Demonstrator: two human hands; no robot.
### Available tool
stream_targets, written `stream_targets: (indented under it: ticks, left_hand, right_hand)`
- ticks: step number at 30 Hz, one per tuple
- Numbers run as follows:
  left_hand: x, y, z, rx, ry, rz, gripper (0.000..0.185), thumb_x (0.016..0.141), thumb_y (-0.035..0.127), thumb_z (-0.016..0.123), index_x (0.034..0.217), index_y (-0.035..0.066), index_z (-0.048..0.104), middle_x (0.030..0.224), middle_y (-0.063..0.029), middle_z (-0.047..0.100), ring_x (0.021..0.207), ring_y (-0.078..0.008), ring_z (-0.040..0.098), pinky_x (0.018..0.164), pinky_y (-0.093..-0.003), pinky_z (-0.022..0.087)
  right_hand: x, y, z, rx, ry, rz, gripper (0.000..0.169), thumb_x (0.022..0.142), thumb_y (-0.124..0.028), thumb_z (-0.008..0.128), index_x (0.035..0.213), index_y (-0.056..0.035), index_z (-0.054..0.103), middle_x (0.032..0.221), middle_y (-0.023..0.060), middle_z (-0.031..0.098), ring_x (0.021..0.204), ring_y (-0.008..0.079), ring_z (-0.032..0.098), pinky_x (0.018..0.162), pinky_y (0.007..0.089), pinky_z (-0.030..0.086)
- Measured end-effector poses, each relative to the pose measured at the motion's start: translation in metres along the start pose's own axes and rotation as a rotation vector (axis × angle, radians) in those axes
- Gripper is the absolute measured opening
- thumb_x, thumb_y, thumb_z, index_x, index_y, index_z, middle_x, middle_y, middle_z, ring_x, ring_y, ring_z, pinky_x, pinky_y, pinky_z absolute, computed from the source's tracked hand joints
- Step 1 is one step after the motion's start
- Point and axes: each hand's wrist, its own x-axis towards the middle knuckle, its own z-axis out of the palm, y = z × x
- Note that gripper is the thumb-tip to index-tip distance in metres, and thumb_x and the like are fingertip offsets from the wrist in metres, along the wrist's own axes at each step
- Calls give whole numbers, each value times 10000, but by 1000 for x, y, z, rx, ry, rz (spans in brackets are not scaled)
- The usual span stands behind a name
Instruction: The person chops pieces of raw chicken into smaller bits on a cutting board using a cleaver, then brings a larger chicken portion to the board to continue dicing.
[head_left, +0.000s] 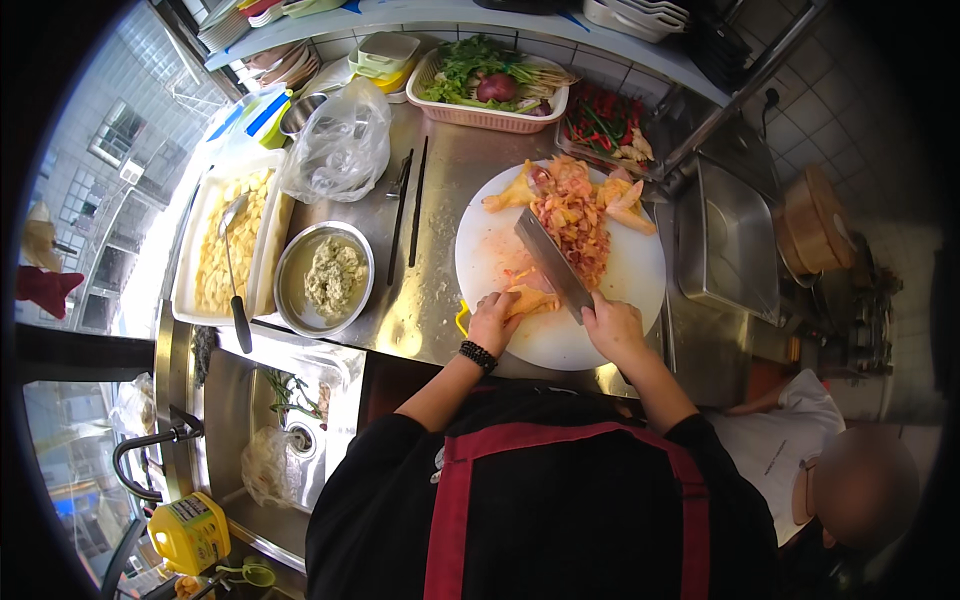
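Note:
A round white cutting board (480, 225) lies on the steel counter before me. My right hand (613, 328) grips a cleaver (551, 259) near its handle, the blade slanting up and left over the board. With my left hand (495, 321) I hold down a piece of raw chicken (534, 298) at the board's lower left, left of the blade. Chopped raw chicken (577, 232) is heaped just beyond the cleaver. A chicken leg (510, 192) sits at the heap's upper left, and a wing (628, 206) at its right.
Left stand a steel bowl of pale minced mixture (334, 281) and a tub of pale yellow pieces (232, 240) with a ladle. A vegetable basket (487, 116) and a tray of chillies (604, 124) are behind. A steel pan (727, 240) and a person in white (787, 442) are right.

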Motion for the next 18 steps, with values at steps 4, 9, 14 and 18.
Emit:
stream_targets:
  ticks: [4,9,14,18]
  left_hand:
    - [2,0,0,-7,-9,13,331,716,153,632,1025,82,536,958,-134,552,915,-327,516,781,-391,438]
    - [-4,-2,-3,15,-1,-37,324,710,150,639,1013,86,544,951,-131,550,914,-325,516,777,-391,439]
    - [0,3,-1,-8,15,60,296,711,150,632,989,87,553,926,-127,540,888,-323,517,756,-394,443]
    - [-1,-6,1,73,27,99,273,711,158,628,964,87,554,889,-123,528,857,-315,515,730,-395,442]
  right_hand:
    - [10,-20,-47,69,218,-37,263,811,-199,513,977,3,537,631,156,596,565,334,585,528,409,459]
    - [-2,-60,-111,644,712,-253,130,794,-131,564,841,-10,567,638,151,601,531,289,589,477,344,461]
    - [12,-18,15,165,42,88,243,815,-211,513,912,11,523,645,174,596,579,343,589,564,432,465]
    - [30,-20,28,78,-185,56,248,808,-217,495,949,-14,510,688,216,583,689,384,574,669,469,439]
